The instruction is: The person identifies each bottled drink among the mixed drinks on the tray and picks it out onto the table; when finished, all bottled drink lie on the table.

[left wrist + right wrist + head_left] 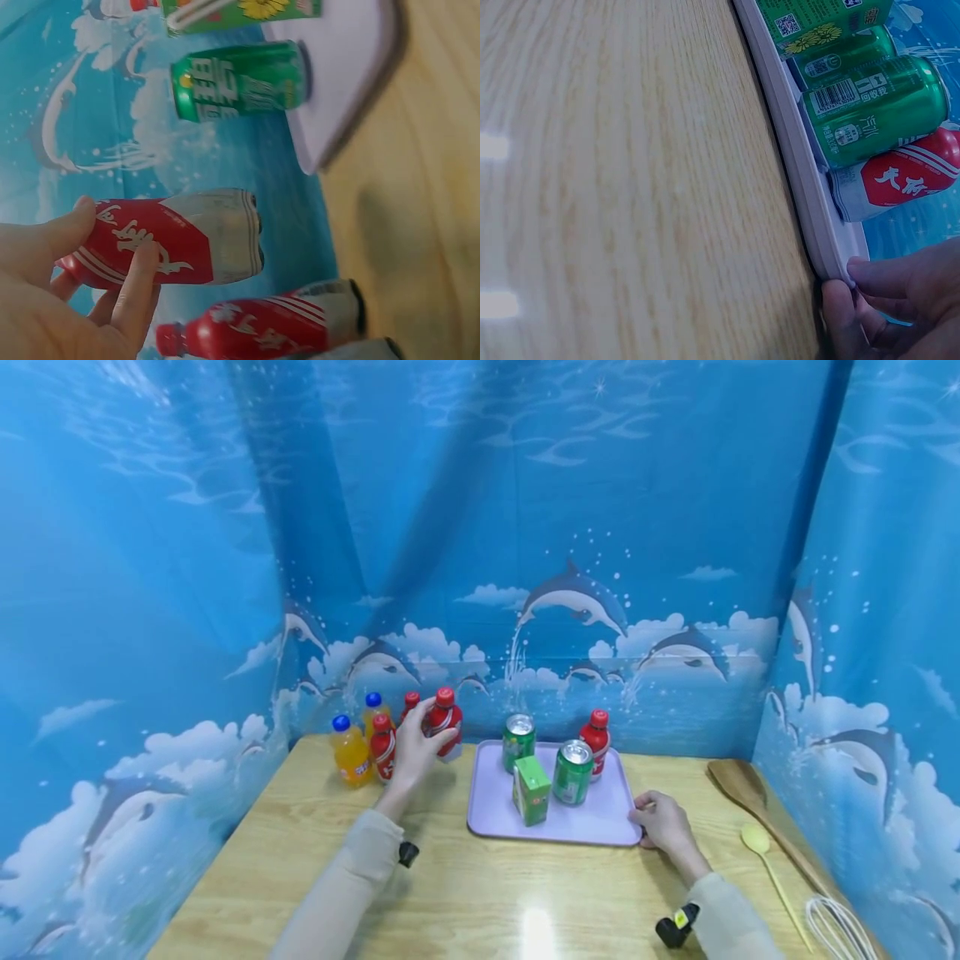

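Observation:
My left hand (415,748) grips a red-labelled drink bottle (446,717) around its upper part. In the left wrist view the bottle's clear base (234,236) hangs above the table, left of the lilac tray (486,817). At the tray's front right corner, my right hand (664,823) pinches the rim between thumb and fingers. On the tray stand a green can (519,745) at the back left, a second green can (573,775) near the middle, a green drink carton (532,795) in front, and another red-labelled bottle (597,737) at the back right.
Left of the tray stand more red-labelled bottles (382,750) and two orange drink bottles (351,755) with blue caps. A wooden spatula (750,793), a yellow spoon (756,839) and a whisk (838,928) lie along the right edge. A blue dolphin-print curtain (480,527) surrounds the table.

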A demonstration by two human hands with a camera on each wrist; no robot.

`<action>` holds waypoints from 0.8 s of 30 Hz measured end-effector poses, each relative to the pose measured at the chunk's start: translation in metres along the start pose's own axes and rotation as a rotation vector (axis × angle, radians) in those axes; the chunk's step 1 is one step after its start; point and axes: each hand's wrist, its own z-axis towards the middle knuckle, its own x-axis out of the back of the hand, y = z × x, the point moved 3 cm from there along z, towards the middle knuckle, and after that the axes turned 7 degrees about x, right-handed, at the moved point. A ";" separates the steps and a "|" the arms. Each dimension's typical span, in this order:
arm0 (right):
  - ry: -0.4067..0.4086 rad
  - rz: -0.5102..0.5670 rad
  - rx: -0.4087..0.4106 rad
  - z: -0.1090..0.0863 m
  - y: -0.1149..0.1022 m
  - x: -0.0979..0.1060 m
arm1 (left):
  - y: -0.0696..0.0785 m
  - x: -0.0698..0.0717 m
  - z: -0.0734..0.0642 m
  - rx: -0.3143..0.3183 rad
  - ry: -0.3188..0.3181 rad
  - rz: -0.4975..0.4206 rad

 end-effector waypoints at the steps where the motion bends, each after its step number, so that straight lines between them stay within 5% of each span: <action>1: 0.001 -0.001 0.000 0.000 0.000 0.000 | -0.004 0.001 0.000 0.003 -0.003 0.007; 14: 0.011 -0.002 -0.021 0.001 -0.001 0.000 | -0.041 0.003 -0.006 0.008 -0.009 0.083; 24: -0.001 0.001 0.000 0.001 -0.001 0.001 | -0.050 0.010 -0.009 0.047 -0.025 0.126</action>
